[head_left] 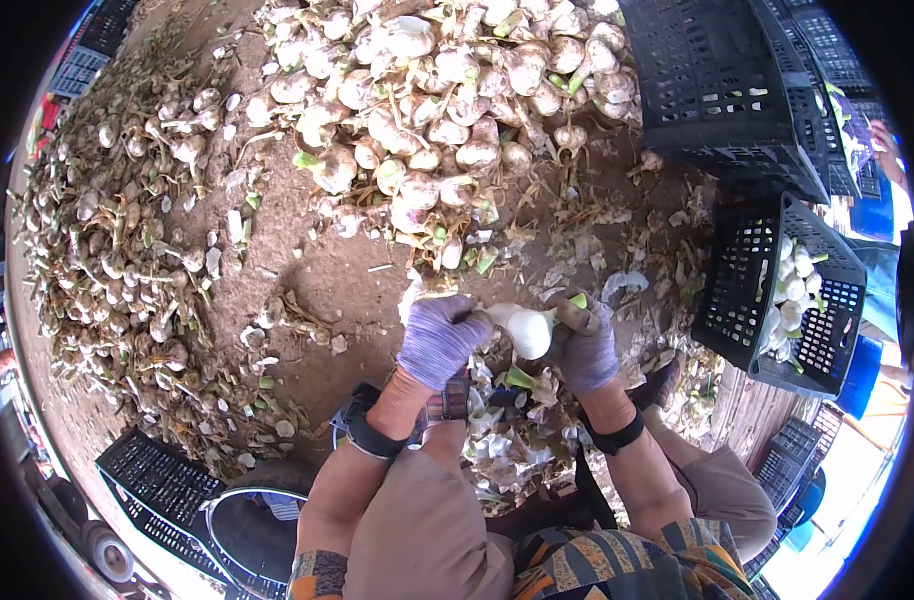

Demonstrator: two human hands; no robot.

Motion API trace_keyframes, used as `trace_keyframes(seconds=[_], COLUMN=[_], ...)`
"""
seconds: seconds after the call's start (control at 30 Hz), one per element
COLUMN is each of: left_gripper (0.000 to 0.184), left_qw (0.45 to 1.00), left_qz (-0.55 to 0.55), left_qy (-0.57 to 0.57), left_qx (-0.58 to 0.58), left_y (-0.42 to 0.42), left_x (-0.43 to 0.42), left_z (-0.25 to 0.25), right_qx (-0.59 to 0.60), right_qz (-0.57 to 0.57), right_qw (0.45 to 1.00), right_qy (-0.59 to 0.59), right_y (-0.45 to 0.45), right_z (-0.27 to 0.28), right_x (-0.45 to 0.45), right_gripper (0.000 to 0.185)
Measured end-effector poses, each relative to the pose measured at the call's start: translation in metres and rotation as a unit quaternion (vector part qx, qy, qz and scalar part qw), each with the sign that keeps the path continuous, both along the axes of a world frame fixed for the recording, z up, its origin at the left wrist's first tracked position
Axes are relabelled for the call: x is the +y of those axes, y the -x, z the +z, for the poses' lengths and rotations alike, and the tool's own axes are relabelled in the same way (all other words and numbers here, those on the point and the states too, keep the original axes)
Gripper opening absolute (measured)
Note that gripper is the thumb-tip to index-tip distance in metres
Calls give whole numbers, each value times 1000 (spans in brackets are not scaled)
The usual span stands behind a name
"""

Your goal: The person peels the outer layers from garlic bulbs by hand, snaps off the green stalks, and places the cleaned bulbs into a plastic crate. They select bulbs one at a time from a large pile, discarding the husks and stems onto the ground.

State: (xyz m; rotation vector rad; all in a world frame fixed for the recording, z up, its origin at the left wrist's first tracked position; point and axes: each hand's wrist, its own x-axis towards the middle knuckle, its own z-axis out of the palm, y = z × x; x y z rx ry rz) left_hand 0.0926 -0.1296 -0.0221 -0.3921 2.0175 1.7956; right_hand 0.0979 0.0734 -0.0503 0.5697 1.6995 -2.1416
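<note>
A white garlic bulb [529,335] is held up between the left hand [439,340] and the right hand [590,352], above ground littered with loose skins [537,390]; its green-tipped stalk [577,300] appears clamped by the right thumb and fingers; the left fingers are curled together at the bulb's left side, though whether skin is pinched there cannot be told; stripping of outer skin is judged the step in hand; a firm right hold and a gentle left pull seem called for next; dirtier garlic [427,120] is heaped on the far side; white bulbs [799,275] are held in a black crate [730,290] at right.
</note>
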Motion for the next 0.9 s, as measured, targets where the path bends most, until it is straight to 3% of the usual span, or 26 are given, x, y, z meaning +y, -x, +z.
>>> trace_keyframes(seconds=[0.07, 0.13, 0.17, 0.2, 0.23, 0.27, 0.3, 0.33, 0.37, 0.4, 0.43, 0.47, 0.5, 0.53, 0.57, 0.6, 0.63, 0.67, 0.73, 0.8, 0.87, 0.9], left_gripper=[16, 17, 21, 21, 19, 17, 16, 16, 16, 18, 18, 21, 25, 25, 28, 31, 29, 29, 28, 29, 26, 28], left_qw=[1000, 988, 950, 901, 860, 811, 793, 768, 761, 739, 739, 742, 708, 709, 805, 883, 919, 920, 975, 977, 993, 991], left_qz=[18, -79, -189, -293, -354, -413, -412, -407, -501, -586, -583, -654, -694, -694, -586, -465, -393, -389, -214, -205, -13, 46], left_qy=[0, 135, 245, 317, 362, 404, 412, 416, 323, 226, 231, 55, -125, -123, -90, -55, -16, -16, -64, -18, -43, -106], left_qx=[-19, 16, 49, 31, 62, 91, 180, 267, 257, 243, 247, 139, 24, 27, 31, 35, 34, 34, 7, 57, 107, 64], left_y=[-2, -8, -13, -20, -28, -38, -50, -61, -62, -60, -58, -56, -54, -53, -52, -50, -46, -42, -34, -28, -16, -10], left_x=[-3, -2, 3, 10, 19, 27, 34, 40, 40, 41, 44, 49, 51, 46, 35, 24, 12, 4, -10, -26, -44, -48], left_z=[-11, -30, -40, -57, -62, -65, -67, -69, -61, -52, -50, -49, -48, -47, -48, -48, -43, -38, -35, -35, -17, -16], right_qx=[-3, -6, -6, -3, 120, 275, 247, 315, 370, 373, 304, 231, 129, 69, 72, 76, 75, 73, 61, 47, 72, 71], right_qz=[-18, -52, -67, -117, -184, -213, -335, -118, -103, -97, -39, 18, -179, 19, 92, 186, 180, 174, 125, 71, 67, 68], right_qw=[998, 985, 973, 978, 969, 934, 875, 861, 777, 775, 846, 902, 962, 992, 989, 944, 944, 944, 961, 974, 978, 977], right_qy=[54, 164, 219, 174, 117, -86, 247, 381, 499, 501, 437, 364, 162, -100, -95, -261, -265, -270, -240, -212, -183, -187], right_y=[-3, 2, 5, 11, 9, 6, 14, 32, 52, 63, 71, 76, 74, 87, 87, 90, 89, 90, 105, 110, 115, 114], right_z=[4, 20, 30, 52, 54, 38, 65, 89, 109, 114, 116, 116, 110, 90, 66, 33, -7, -30, -25, -16, -2, 12], right_x=[10, 17, 22, 37, 64, 109, 139, 165, 160, 150, 134, 111, 60, 39, 7, -21, -47, -63, -77, -72, -40, -28], right_gripper=[20, 28, 32, 42, 56, 66, 63, 55, 51, 51, 52, 53, 49, 45, 43, 47, 43, 39, 33, 27, 21, 21])
